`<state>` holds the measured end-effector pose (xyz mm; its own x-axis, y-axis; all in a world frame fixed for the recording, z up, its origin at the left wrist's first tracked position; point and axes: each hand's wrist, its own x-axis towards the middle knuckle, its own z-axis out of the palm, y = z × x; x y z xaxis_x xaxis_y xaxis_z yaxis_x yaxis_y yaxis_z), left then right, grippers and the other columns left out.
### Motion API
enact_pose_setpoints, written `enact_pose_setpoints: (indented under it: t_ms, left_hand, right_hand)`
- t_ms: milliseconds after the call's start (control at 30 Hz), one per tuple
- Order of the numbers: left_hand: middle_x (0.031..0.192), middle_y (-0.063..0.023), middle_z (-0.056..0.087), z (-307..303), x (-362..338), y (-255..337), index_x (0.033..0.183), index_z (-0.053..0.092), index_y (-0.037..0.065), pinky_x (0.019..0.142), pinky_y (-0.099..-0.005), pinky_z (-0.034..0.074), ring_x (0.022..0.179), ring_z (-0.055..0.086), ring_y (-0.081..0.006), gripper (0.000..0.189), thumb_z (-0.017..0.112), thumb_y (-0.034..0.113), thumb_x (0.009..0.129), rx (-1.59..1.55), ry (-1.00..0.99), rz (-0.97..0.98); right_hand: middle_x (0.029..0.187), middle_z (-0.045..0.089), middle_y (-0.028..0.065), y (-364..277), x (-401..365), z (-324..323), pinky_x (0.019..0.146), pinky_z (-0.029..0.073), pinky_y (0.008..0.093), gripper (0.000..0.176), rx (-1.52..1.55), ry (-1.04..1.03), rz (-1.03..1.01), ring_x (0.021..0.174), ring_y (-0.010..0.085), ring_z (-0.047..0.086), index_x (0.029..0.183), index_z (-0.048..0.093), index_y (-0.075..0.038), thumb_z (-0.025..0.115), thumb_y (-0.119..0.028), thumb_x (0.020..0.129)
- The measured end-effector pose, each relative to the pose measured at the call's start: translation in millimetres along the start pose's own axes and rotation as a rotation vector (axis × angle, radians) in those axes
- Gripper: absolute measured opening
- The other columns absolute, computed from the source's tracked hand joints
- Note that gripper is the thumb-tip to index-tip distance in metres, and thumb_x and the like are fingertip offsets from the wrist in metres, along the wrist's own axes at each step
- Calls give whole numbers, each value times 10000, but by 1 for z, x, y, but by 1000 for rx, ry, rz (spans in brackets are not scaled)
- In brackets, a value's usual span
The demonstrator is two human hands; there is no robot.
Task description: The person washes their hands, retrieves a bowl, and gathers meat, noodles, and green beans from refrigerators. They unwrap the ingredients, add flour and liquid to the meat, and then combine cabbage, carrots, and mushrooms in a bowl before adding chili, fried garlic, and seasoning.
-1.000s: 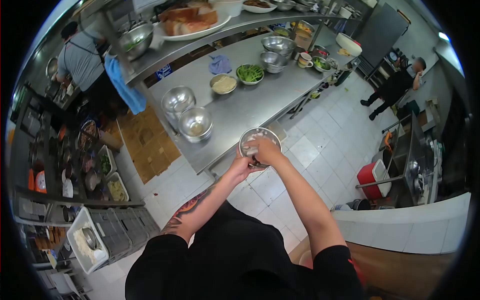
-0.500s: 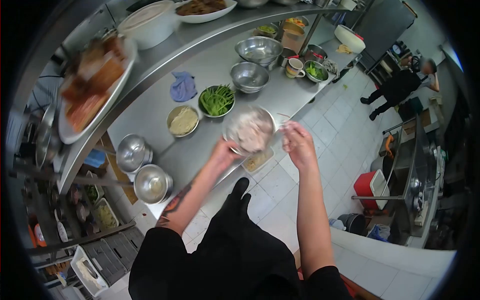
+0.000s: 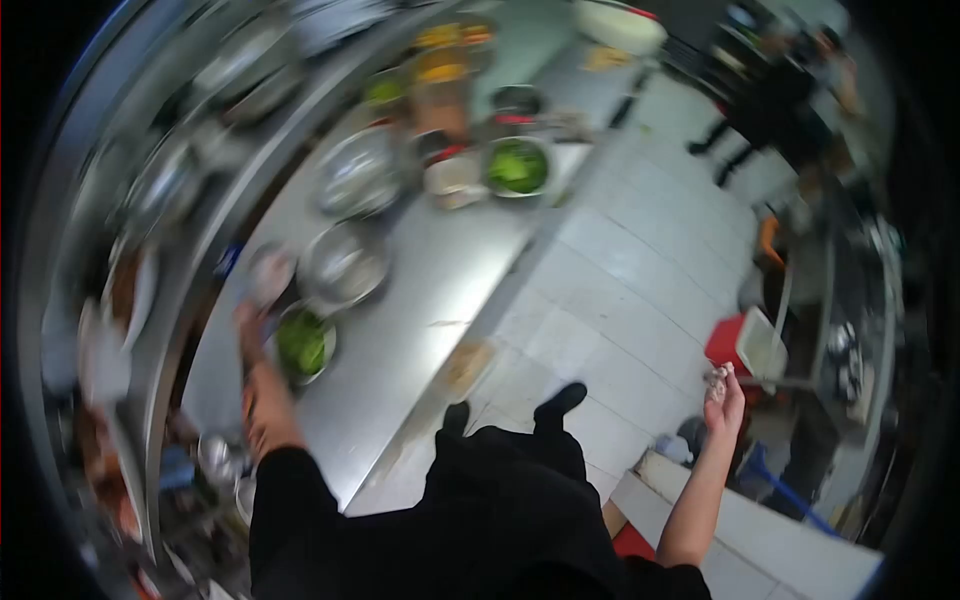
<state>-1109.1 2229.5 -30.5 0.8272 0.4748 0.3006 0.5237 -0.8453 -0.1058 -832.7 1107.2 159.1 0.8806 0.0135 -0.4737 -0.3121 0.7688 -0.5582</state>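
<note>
At the back of the steel counter (image 3: pixel 425 325), my left hand (image 3: pixel 250 325) is closed on the edge of a bowl of pale pink, meat-like food (image 3: pixel 272 272), both smeared by motion. Right beside that bowl stands a large steel bowl (image 3: pixel 345 265), and nearer to my left forearm a bowl of green vegetables (image 3: pixel 305 343). Far out to the right, my right hand (image 3: pixel 723 400) is raised over the floor, away from the counter. Its fingers are curled together and carry whitish, wet-looking residue; I cannot tell whether something is pinched in them.
Farther along the counter are another steel bowl (image 3: pixel 360 170), a cup (image 3: pixel 455 180) and a bowl of leafy greens (image 3: pixel 518 167). A shelf (image 3: pixel 205 235) overhangs the counter's back. A red and white cooler (image 3: pixel 745 345) stands at right. Another person (image 3: pixel 770 110) stands in the background.
My view has swung round to the right. My left hand has carried the bowl of pale food from the counter's front edge to its back. My right hand has moved away from the bowl, outward right.
</note>
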Motion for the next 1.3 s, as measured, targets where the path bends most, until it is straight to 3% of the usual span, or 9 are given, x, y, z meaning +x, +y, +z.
enact_pose_setpoints:
  t_ms: [100,300,433,567,733,900,967,1100,1300]
  left_hand:
    - [891,-133,680,-108,0,101,1070,658,16,779,-392,523,901,652,-289,276,688,222,890,-299,7,-185]
    - [920,-146,675,-210,-52,403,1072,656,-1,809,-383,525,911,650,-287,216,628,139,910,-205,375,-356]
    - [937,-153,672,-205,-69,596,1073,655,-11,825,-378,526,917,650,-285,194,595,93,921,-427,328,-238]
    - [960,-163,667,-159,17,787,1074,653,-25,849,-371,527,925,649,-283,181,548,28,937,-795,126,-74]
    - [974,-151,626,-151,213,1145,1025,636,-41,837,-353,506,894,620,-263,144,534,-39,923,-1071,-100,575]
    - [881,-171,609,-287,331,1545,922,617,-14,757,-379,485,830,598,-354,179,559,-137,805,-1212,-160,1404]
    - [894,-169,617,-347,337,1678,918,620,-8,761,-378,487,837,607,-354,180,553,-139,813,-1227,-191,1637]
    - [900,-171,623,-459,279,1877,929,620,-23,765,-370,502,845,618,-354,179,540,-139,819,-1361,-273,1866]
    - [980,-146,691,-443,161,2058,931,634,-20,771,-296,510,847,655,-241,183,570,-146,814,-1503,-629,1839]
  right_hand:
    - [802,551,3,-96,37,-117,429,347,231,137,67,15,-167,544,85,431,1070,586,-91,484,-174,1034]
    - [719,466,8,-241,100,-155,455,329,242,203,426,134,-499,535,98,405,886,516,-86,509,-224,1036]
    - [719,464,1,-345,163,-183,453,331,245,197,466,255,-624,537,98,406,906,523,-88,502,-230,1042]
    - [718,467,-13,-443,207,-196,445,325,234,212,458,117,-806,537,83,409,946,539,-81,475,-249,1058]
    - [704,462,-23,-533,260,-236,430,305,220,205,519,197,-959,517,66,397,930,537,-91,513,-261,1043]
    - [789,581,-19,-623,318,-270,470,363,195,120,540,469,-1116,597,60,494,974,608,-86,603,-203,999]
    - [862,650,40,-659,351,-301,601,495,263,116,355,409,-1179,684,128,586,1050,640,-46,648,-105,951]
    - [981,706,138,-763,424,-301,729,560,310,244,185,652,-1203,833,207,690,1151,631,20,651,-78,928]
    - [742,630,68,-947,591,-467,488,485,292,351,186,872,-1157,551,137,574,1289,587,-43,594,-36,938]
